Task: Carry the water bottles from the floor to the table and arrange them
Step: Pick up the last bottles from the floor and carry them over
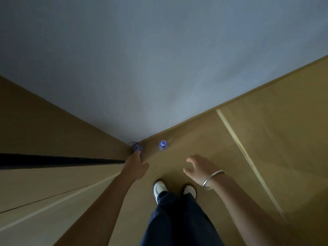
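Two clear water bottles with blue caps stand upright on the tan floor in the corner by the wall. The left bottle (136,148) sits right in the corner, and the right bottle (162,145) stands a little apart from it. My left hand (135,166) reaches down with its fingertips at the left bottle; whether they grip it I cannot tell. My right hand (197,167), with a silver bangle on the wrist, hovers open below the right bottle, fingers spread and holding nothing.
A grey-white wall (159,68) fills the upper view and meets the floor at the corner. A tan panel with a dark gap (62,160) runs along the left. My two white shoes (159,189) stand on the floor just behind the hands.
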`<action>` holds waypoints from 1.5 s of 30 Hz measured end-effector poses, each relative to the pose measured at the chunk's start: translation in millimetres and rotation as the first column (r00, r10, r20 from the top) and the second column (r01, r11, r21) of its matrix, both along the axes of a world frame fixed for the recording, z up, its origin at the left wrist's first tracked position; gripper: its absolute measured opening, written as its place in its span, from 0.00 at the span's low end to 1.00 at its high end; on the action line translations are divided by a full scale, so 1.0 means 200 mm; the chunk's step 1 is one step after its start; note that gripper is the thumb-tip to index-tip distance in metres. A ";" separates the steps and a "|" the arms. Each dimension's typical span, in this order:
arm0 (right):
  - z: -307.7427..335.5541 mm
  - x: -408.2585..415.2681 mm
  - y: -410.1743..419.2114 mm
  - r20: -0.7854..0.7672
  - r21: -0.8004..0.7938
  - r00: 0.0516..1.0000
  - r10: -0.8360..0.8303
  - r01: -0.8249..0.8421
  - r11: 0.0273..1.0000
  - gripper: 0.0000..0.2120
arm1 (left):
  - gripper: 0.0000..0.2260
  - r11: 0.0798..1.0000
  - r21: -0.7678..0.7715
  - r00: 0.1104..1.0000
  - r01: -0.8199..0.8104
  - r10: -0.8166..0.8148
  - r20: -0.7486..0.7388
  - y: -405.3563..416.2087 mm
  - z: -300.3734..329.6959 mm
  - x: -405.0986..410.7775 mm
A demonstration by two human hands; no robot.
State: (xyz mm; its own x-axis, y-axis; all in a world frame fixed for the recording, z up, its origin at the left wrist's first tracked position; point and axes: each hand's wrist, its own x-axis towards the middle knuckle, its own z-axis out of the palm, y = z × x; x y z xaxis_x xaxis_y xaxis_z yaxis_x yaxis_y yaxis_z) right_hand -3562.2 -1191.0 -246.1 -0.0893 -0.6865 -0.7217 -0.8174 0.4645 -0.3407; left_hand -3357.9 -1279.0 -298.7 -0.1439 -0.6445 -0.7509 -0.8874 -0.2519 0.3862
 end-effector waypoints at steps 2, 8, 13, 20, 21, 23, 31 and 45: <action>-0.18 0.02 -0.03 -0.015 0.038 0.997 0.080 -0.079 0.996 0.21 | 0.22 0.999 -0.022 0.999 -0.040 0.041 0.030 -0.07 -0.17 -0.01; -0.76 0.07 -0.11 -0.015 0.124 0.986 0.168 -0.165 0.978 0.19 | 0.24 0.970 -0.032 0.970 -0.240 0.241 0.040 -0.19 -0.75 -0.02; -1.37 0.10 -0.22 -0.070 0.090 0.985 0.158 -0.152 0.984 0.24 | 0.19 0.943 -0.080 0.943 -0.324 0.328 0.054 -0.21 -1.33 0.03; -2.12 0.13 -0.42 -0.072 0.018 0.997 0.008 -0.007 1.000 0.36 | 0.29 0.826 -0.098 0.831 -0.556 0.553 -0.053 -0.26 -2.01 0.08; -2.20 0.11 -0.45 -0.071 0.020 0.997 -0.037 0.039 0.999 0.37 | 0.29 0.792 -0.106 0.799 -0.602 0.592 -0.106 -0.27 -2.08 0.07; -2.35 0.08 -0.51 -0.026 -0.034 0.996 -0.088 0.088 0.996 0.38 | 0.31 0.745 -0.123 0.755 -0.655 0.639 -0.150 -0.30 -2.20 0.08; -2.69 0.00 -0.62 0.275 -0.081 0.939 -0.208 0.239 0.968 0.50 | 0.27 0.643 -0.231 0.678 -0.730 0.724 -0.127 -0.38 -2.45 0.11; -2.23 0.04 -0.39 0.097 -0.378 0.988 0.119 -0.074 0.923 0.29 | 0.20 0.680 -0.212 0.710 -0.702 0.648 -0.274 -0.05 -1.92 0.01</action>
State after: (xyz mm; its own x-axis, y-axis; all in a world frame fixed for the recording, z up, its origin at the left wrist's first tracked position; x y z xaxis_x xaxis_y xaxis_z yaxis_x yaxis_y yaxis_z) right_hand -3555.0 -1268.8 -693.0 0.0595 -0.9087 -0.4131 -0.7965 0.2062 -0.5683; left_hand -3356.7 -1288.9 -681.9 0.3136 -0.7887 -0.5287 -0.4347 -0.6143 0.6585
